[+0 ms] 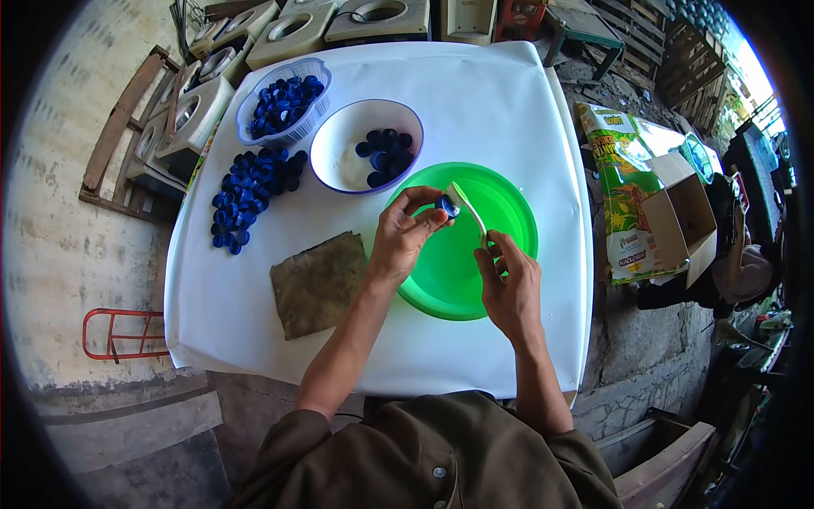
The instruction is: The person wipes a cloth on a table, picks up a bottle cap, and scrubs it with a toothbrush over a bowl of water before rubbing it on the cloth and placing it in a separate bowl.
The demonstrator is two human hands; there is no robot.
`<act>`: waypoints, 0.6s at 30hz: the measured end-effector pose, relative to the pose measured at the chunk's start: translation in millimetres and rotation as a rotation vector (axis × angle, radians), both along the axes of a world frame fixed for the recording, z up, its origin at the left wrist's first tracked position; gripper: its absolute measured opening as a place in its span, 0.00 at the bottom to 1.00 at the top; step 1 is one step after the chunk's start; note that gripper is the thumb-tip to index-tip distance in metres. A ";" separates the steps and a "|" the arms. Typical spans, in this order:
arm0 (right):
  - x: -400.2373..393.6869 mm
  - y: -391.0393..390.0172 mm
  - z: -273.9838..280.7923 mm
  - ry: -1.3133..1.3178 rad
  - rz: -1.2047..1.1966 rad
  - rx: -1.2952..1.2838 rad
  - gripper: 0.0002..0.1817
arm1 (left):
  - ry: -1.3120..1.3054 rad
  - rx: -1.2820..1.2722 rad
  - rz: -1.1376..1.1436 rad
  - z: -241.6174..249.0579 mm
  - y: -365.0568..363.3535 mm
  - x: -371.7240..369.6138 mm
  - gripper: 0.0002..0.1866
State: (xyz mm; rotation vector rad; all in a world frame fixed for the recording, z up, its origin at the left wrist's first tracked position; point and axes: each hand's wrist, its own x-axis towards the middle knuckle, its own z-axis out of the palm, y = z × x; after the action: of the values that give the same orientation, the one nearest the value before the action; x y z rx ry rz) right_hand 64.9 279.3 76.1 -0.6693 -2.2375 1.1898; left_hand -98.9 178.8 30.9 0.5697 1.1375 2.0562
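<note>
Between the thumb and fingers of my left hand is a blue bottle cap, held above the green basin. My right hand grips a green-and-white toothbrush by its handle, and the brush head meets the cap. Beyond the basin stands a white bowl with a blue rim, holding several blue caps. A clear plastic basket at the back left is filled with more caps. A loose pile of caps lies on the white-covered table.
A worn brown cloth lies flat left of the basin on the white table cover. To the right of the table are an open cardboard box and a printed sack. Another person is at the far right.
</note>
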 end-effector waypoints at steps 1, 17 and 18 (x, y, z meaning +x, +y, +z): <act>0.6 -1.4 1.9 0.011 0.022 0.003 0.13 | 0.014 -0.014 -0.014 0.1 0.4 1.0 0.18; 11.0 -3.3 5.3 0.053 0.072 -0.020 0.13 | 0.000 0.096 0.094 4.9 -4.0 -4.6 0.18; 10.1 -1.6 5.0 0.026 0.053 -0.033 0.13 | -0.004 0.102 0.104 4.8 -4.5 -4.5 0.18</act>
State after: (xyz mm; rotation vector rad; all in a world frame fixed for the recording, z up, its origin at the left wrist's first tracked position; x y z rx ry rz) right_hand 75.0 277.7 81.1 -0.6071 -2.2311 1.2563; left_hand -103.4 174.3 35.7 0.5663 1.0854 2.2136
